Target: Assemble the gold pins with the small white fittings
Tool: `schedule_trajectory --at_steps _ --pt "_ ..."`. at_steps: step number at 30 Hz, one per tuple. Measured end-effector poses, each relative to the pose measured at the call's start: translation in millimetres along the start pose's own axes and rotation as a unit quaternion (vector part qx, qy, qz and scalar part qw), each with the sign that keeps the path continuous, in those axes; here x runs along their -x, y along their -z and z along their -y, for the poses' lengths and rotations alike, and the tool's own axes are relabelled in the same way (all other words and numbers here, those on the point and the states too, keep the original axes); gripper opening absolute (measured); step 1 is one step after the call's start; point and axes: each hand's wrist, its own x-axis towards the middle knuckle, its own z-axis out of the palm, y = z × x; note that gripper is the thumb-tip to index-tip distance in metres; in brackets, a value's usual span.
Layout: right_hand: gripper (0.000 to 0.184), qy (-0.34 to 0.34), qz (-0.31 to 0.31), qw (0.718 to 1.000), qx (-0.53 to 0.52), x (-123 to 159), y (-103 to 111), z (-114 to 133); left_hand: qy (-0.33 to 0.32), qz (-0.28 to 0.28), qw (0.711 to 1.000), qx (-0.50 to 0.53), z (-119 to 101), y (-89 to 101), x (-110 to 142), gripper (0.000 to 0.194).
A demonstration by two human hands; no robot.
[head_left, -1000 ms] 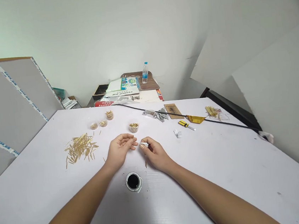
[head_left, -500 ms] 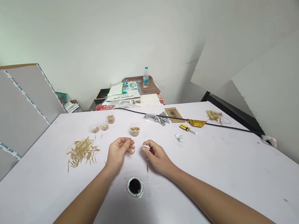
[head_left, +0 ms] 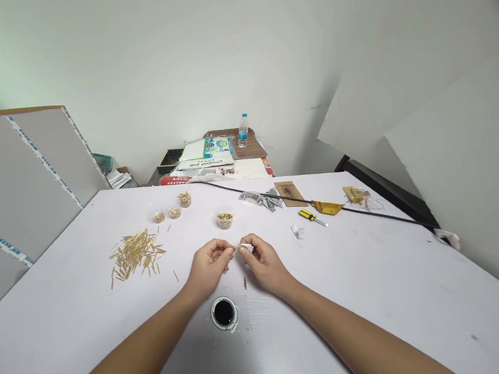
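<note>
My left hand (head_left: 210, 267) is closed in a pinch on a thin gold pin (head_left: 234, 248), mostly hidden by the fingertips. Close beside it, my right hand (head_left: 264, 264) grips a small folded white piece (head_left: 247, 247), paper or cloth, I cannot tell which. The pin's end meets the fingers of my right hand at the white piece. A round pot of black liquid (head_left: 224, 313) stands in front of my wrists. Near my right hand lies a small brownish-gold pin (head_left: 245, 282). Beyond both hands is a clear cup of gold parts (head_left: 225, 220).
A loose heap of gold pins (head_left: 136, 253) spreads at the left, with small filled cups (head_left: 174, 213) behind it. To the right lie a crumpled white scrap (head_left: 297, 232), a yellow-black screwdriver (head_left: 313, 217) and a brown card (head_left: 290, 193). A black cable (head_left: 381, 213) crosses the table.
My left hand has moved right and turned, bringing the gold pin up to the white piece in my right hand. The right hand has barely shifted.
</note>
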Motion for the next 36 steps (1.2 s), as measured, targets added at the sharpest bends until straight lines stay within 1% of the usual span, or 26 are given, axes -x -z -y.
schedule_trajectory --at_steps 7,16,24,29,36 --pt "0.023 -0.007 0.011 1.0 0.016 -0.9 1.3 -0.9 0.002 0.001 1.0 -0.015 3.0 -3.3 1.9 0.034" --pt "0.022 -0.004 0.022 0.999 0.023 -1.3 1.9 -0.4 0.011 -0.001 1.0 -0.021 5.8 -0.1 -0.4 0.035" --pt "0.023 -0.003 0.016 1.0 0.02 -2.2 1.9 -2.0 0.014 0.003 0.999 -0.031 8.0 0.6 -0.4 0.033" --pt "0.024 -0.016 0.018 1.0 0.012 -2.6 1.2 -2.0 0.019 0.006 0.999 -0.035 7.2 0.6 -0.2 0.033" --pt "0.024 -0.017 0.017 1.0 0.005 -2.5 -0.2 -4.8 0.005 -0.004 0.999 -0.039 8.5 0.1 -0.3 0.032"
